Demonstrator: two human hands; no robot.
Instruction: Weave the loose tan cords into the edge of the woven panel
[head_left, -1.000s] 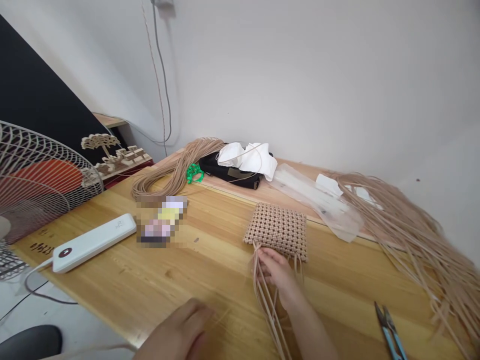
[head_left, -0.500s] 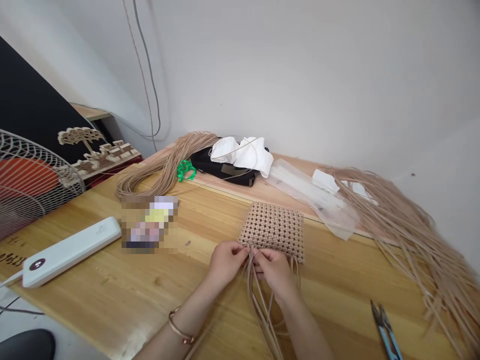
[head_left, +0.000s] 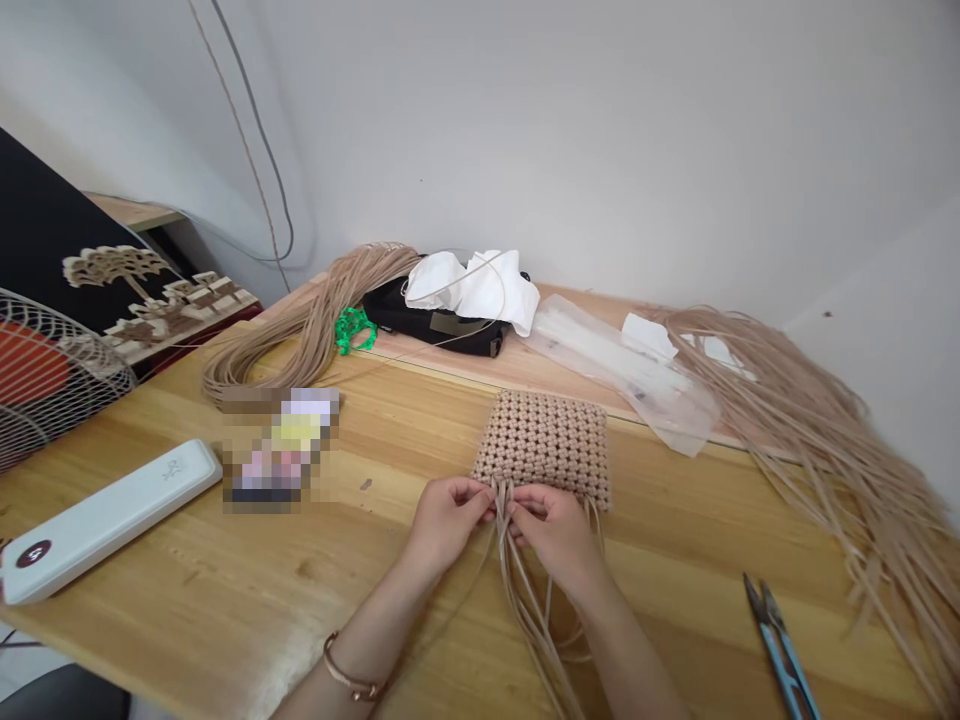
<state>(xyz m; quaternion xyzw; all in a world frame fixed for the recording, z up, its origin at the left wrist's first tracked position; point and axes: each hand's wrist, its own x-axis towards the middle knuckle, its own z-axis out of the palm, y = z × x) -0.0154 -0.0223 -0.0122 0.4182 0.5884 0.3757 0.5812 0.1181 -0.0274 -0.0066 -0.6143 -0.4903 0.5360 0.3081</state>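
Observation:
A square woven piece (head_left: 546,440) of tan cord lies on the wooden table, its knotted mesh reaching away from my hands. Loose tan cords (head_left: 525,610) run from its near edge down between my forearms. My left hand (head_left: 450,520), with a bracelet on the wrist, pinches cord at the near left part of that edge. Just beside it, my right hand (head_left: 551,530) has thumb and forefinger closed on the cords from the other side. The fingertips hide exactly which strands each one grips.
Blue-handled thread snips (head_left: 780,645) lie at the right, near a long spread of tan cords (head_left: 832,470). A cord bundle (head_left: 300,330), black pouch (head_left: 435,325), white tissue (head_left: 480,290) and plastic bag (head_left: 622,370) sit along the back. Left are a blurred phone (head_left: 281,450), white device (head_left: 112,520) and fan (head_left: 45,390).
The view has shifted slightly. My fingertips have moved a little apart at the woven edge, with cords now showing between them.

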